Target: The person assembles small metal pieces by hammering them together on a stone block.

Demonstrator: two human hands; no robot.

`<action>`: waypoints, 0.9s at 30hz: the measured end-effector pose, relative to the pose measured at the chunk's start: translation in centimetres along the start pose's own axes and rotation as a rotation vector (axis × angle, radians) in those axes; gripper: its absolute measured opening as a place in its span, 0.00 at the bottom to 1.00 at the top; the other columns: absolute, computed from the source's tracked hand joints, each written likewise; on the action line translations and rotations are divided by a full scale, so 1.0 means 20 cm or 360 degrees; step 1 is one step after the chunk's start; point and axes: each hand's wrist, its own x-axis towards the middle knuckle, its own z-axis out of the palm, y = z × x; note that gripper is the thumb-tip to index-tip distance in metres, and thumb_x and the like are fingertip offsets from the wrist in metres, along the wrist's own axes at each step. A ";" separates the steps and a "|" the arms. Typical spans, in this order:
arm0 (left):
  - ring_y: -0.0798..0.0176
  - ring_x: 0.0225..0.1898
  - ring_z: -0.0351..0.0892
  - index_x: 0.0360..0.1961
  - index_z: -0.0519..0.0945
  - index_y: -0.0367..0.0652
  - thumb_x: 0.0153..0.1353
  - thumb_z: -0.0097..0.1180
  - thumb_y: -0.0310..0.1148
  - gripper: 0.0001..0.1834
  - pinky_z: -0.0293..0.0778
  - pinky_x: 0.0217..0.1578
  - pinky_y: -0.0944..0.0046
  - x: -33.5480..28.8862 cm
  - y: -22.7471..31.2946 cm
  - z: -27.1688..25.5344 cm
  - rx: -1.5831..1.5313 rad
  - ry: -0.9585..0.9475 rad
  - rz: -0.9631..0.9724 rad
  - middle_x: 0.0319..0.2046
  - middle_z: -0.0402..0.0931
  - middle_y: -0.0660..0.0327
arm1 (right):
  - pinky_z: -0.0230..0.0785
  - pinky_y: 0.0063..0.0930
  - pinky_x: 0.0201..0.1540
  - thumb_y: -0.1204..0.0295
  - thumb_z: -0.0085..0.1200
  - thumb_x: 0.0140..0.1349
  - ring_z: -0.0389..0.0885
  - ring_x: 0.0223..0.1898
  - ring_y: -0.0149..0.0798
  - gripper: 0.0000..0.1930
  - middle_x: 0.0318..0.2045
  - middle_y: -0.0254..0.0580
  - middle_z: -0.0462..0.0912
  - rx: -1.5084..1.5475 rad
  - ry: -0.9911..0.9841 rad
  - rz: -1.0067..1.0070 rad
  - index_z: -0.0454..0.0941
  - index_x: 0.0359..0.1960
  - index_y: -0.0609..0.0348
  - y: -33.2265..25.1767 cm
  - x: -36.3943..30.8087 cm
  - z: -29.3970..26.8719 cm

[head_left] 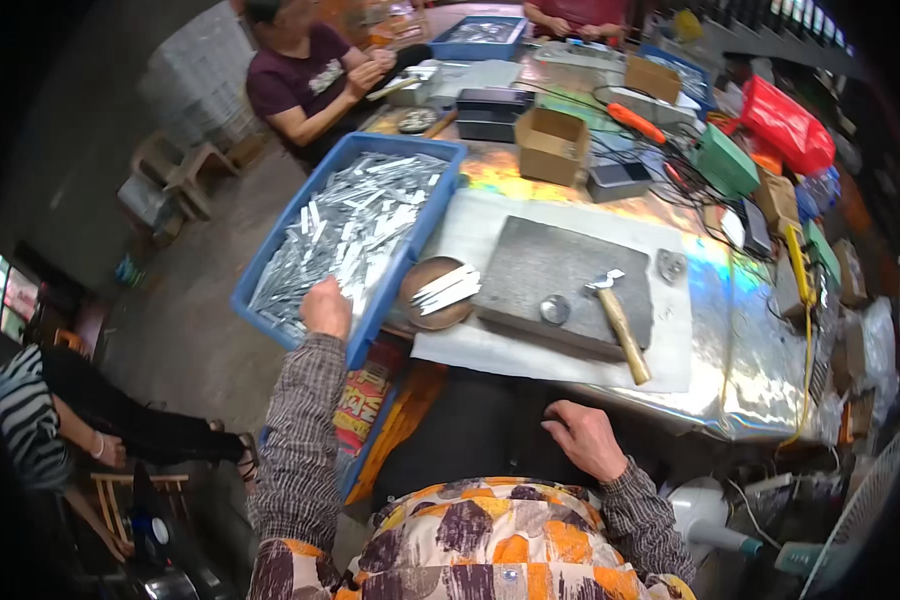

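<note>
My left hand is at the near end of a blue plastic bin heaped with thin silvery metal strips. Its fingers look curled closed against the strips; anything in them is hidden. Over my dark-clad lap, just off the table edge, my right hand hangs empty, fingers loosely bent and thumb apart. Right of the bin, a round brown bowl holds several pale strips. A grey slab lies on a white sheet, carrying a small round metal piece and a wooden-handled hammer.
Cardboard boxes, cables, an orange-handled tool and a red plastic bag crowd the table's far and right sides. Co-workers sit beyond it: one in a dark shirt, one in red. Another person is at left.
</note>
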 end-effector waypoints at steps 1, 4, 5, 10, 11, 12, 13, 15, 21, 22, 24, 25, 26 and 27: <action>0.40 0.32 0.79 0.31 0.78 0.39 0.48 0.54 0.28 0.08 0.75 0.33 0.45 0.02 0.09 0.04 -0.0042 -0.0017 0.0053 0.26 0.79 0.45 | 0.72 0.35 0.34 0.72 0.57 0.55 0.80 0.31 0.50 0.09 0.29 0.50 0.80 -0.0021 0.0032 -0.0022 0.77 0.37 0.62 -0.03 -0.01 -0.04; 0.39 0.30 0.78 0.29 0.77 0.40 0.48 0.51 0.25 0.05 0.73 0.32 0.45 0.02 0.07 -0.03 -0.0096 0.0008 0.0005 0.24 0.77 0.45 | 0.71 0.35 0.32 0.73 0.56 0.56 0.79 0.31 0.51 0.08 0.29 0.50 0.79 0.0008 0.0165 -0.0064 0.76 0.35 0.63 -0.09 -0.02 -0.08; 0.38 0.31 0.78 0.28 0.76 0.40 0.48 0.51 0.24 0.05 0.73 0.32 0.45 0.01 0.05 -0.04 -0.0075 0.0019 0.0017 0.24 0.77 0.45 | 0.71 0.35 0.32 0.73 0.57 0.56 0.79 0.30 0.51 0.07 0.28 0.50 0.79 0.0074 0.0218 -0.0151 0.76 0.34 0.63 -0.10 -0.03 -0.12; 0.42 0.26 0.78 0.29 0.76 0.37 0.49 0.50 0.23 0.05 0.73 0.29 0.48 0.04 -0.02 0.02 -0.0450 0.0256 0.0182 0.22 0.76 0.45 | 0.71 0.34 0.31 0.76 0.56 0.56 0.79 0.29 0.50 0.06 0.28 0.50 0.79 -0.0021 0.0596 -0.0143 0.77 0.35 0.63 -0.11 -0.08 -0.33; 0.46 0.23 0.78 0.30 0.76 0.36 0.49 0.50 0.22 0.06 0.74 0.26 0.51 0.05 -0.03 0.03 -0.0576 0.0323 0.0229 0.21 0.76 0.47 | 0.71 0.34 0.31 0.76 0.56 0.56 0.79 0.29 0.50 0.06 0.28 0.50 0.79 -0.0031 0.0612 -0.0126 0.77 0.35 0.63 -0.09 -0.08 -0.36; 0.46 0.23 0.78 0.30 0.76 0.36 0.49 0.50 0.22 0.06 0.74 0.26 0.51 0.04 -0.01 0.00 -0.0592 0.0315 0.0243 0.21 0.76 0.47 | 0.71 0.34 0.31 0.76 0.56 0.56 0.80 0.30 0.50 0.06 0.28 0.50 0.79 -0.0097 0.0704 -0.0076 0.77 0.35 0.64 -0.06 -0.08 -0.39; 0.53 0.20 0.78 0.31 0.76 0.36 0.50 0.49 0.22 0.07 0.74 0.22 0.56 0.04 0.01 -0.03 -0.0807 0.0217 0.0084 0.21 0.77 0.50 | 0.71 0.34 0.31 0.76 0.56 0.56 0.80 0.30 0.50 0.06 0.28 0.50 0.79 -0.0164 0.0797 -0.0026 0.77 0.34 0.64 -0.02 -0.09 -0.43; 0.59 0.17 0.77 0.32 0.76 0.35 0.51 0.49 0.22 0.07 0.74 0.18 0.61 0.03 0.04 -0.06 -0.1022 0.0110 -0.0075 0.20 0.77 0.53 | 0.71 0.34 0.31 0.76 0.55 0.57 0.80 0.29 0.50 0.05 0.28 0.50 0.80 -0.0356 0.0903 0.0047 0.77 0.34 0.64 0.06 -0.10 -0.49; 0.73 0.16 0.72 0.37 0.75 0.33 0.56 0.48 0.20 0.07 0.69 0.15 0.72 0.05 0.00 -0.02 -0.1707 0.0065 -0.0167 0.23 0.76 0.60 | 0.70 0.35 0.32 0.76 0.55 0.56 0.79 0.31 0.50 0.04 0.28 0.49 0.79 -0.0525 0.0985 0.0211 0.76 0.31 0.63 0.39 -0.05 -0.56; 0.75 0.16 0.71 0.39 0.74 0.33 0.59 0.48 0.19 0.07 0.66 0.15 0.75 0.05 -0.01 -0.02 -0.1855 0.0009 -0.0166 0.25 0.77 0.60 | 0.69 0.35 0.32 0.76 0.55 0.56 0.78 0.31 0.50 0.04 0.28 0.48 0.78 -0.0576 0.0965 0.0222 0.76 0.31 0.62 0.43 -0.03 -0.57; 0.75 0.16 0.71 0.39 0.74 0.34 0.59 0.48 0.19 0.07 0.66 0.14 0.76 0.04 0.00 -0.04 -0.1914 -0.0007 -0.0170 0.25 0.76 0.60 | 0.69 0.36 0.33 0.76 0.55 0.55 0.78 0.31 0.49 0.04 0.28 0.47 0.78 -0.0626 0.0944 0.0239 0.76 0.31 0.62 0.47 0.01 -0.58; 0.76 0.16 0.71 0.40 0.73 0.34 0.60 0.48 0.20 0.07 0.65 0.14 0.77 0.03 0.00 -0.05 -0.1976 -0.0019 -0.0177 0.26 0.76 0.60 | 0.68 0.39 0.33 0.76 0.54 0.54 0.77 0.30 0.51 0.03 0.28 0.47 0.76 -0.0614 0.0937 0.0245 0.76 0.30 0.61 0.47 0.04 -0.58; 0.76 0.17 0.72 0.41 0.73 0.35 0.61 0.49 0.21 0.07 0.64 0.14 0.78 0.03 0.00 -0.05 -0.1991 -0.0006 -0.0190 0.26 0.76 0.60 | 0.68 0.43 0.33 0.76 0.54 0.53 0.76 0.29 0.52 0.03 0.28 0.46 0.75 -0.0602 0.0930 0.0250 0.75 0.30 0.60 0.48 0.07 -0.58; 0.76 0.17 0.72 0.41 0.73 0.35 0.61 0.49 0.21 0.07 0.64 0.14 0.78 0.03 0.00 -0.06 -0.1989 -0.0008 -0.0191 0.26 0.76 0.60 | 0.68 0.43 0.33 0.76 0.54 0.53 0.76 0.29 0.52 0.03 0.28 0.46 0.75 -0.0600 0.0928 0.0252 0.75 0.30 0.60 0.49 0.09 -0.57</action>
